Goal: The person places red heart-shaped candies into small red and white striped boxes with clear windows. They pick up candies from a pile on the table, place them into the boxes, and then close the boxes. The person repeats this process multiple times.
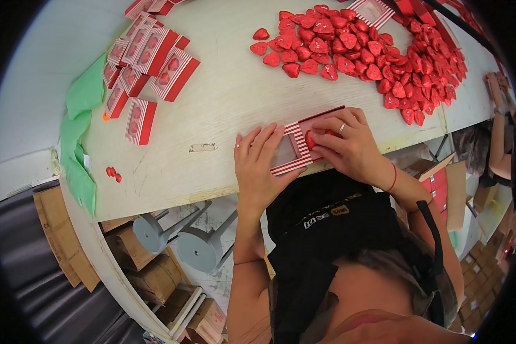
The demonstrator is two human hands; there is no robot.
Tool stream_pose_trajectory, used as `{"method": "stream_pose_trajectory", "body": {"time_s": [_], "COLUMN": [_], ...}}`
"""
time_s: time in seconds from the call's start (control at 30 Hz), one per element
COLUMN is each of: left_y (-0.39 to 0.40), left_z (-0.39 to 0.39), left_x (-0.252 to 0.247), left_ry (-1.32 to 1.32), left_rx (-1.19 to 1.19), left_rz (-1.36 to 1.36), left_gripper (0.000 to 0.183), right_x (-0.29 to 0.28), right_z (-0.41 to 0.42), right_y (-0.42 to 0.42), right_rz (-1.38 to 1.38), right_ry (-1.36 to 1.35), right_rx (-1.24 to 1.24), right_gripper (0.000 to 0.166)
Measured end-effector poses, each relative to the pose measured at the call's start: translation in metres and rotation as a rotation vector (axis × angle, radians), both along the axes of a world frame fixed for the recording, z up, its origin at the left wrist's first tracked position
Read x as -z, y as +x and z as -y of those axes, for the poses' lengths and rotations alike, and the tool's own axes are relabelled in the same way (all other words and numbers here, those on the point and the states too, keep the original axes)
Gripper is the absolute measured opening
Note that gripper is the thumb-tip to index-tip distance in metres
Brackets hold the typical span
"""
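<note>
At the table's near edge, my left hand (256, 172) holds a red-and-white striped box sleeve (302, 144) with a clear window. A red-edged inner tray (311, 122) is partly out of the sleeve's right end. My right hand (354, 144) reaches over this tray, its fingertips on a red foil-wrapped heart (310, 140). Red foil also shows beneath the fingers, mostly hidden. Beyond my hands, to the right, lies a large heap of red foil-wrapped hearts (344, 47).
Striped boxes with hearts in their windows (150, 49) are piled at the far left. Green sheeting (84, 103) hangs along the left edge, near small red pieces (114, 173). Grey stools (200, 249) and cardboard boxes (155, 275) stand below. Another person's arm (499, 129) shows at right.
</note>
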State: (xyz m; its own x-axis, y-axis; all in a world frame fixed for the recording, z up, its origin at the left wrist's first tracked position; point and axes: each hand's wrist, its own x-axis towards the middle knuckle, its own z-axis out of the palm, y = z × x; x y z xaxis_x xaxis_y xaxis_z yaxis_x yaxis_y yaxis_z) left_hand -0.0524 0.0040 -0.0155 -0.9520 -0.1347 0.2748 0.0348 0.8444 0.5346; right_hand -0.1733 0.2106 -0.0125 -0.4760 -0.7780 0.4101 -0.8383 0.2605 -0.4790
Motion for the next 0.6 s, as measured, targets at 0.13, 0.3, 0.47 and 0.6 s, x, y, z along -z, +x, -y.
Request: {"method": "stream_pose_trajectory", "body": {"time_s": [0.13, 0.3, 0.47, 0.6], "left_y": [0.000, -0.005, -0.001, 0.002], "left_z": [-0.003, -0.007, -0.003, -0.002], "left_x": [-0.003, -0.003, -0.004, 0.000], "left_ry": [0.001, 0.012, -0.021, -0.011], "left_rx": [-0.022, -0.021, -0.003, 0.005], "left_rz": [-0.024, -0.024, 0.030, 0.014], "left_gripper": [0.082, 0.082, 0.086, 0.087], "right_x": [-0.017, -0.012, -0.003, -0.007], "right_z": [-0.006, -0.006, -0.015, -0.014], "right_y": [0.007, 0.021, 0.021, 0.019], "right_rz": [-0.029, 0.024, 0.023, -0.008], "right_ry": [0.138, 0.151, 0.177, 0.125], "right_rx": [-0.078, 0.023, 0.059, -0.002], "right_gripper": [0.034, 0.045, 0.051, 0.052]}}
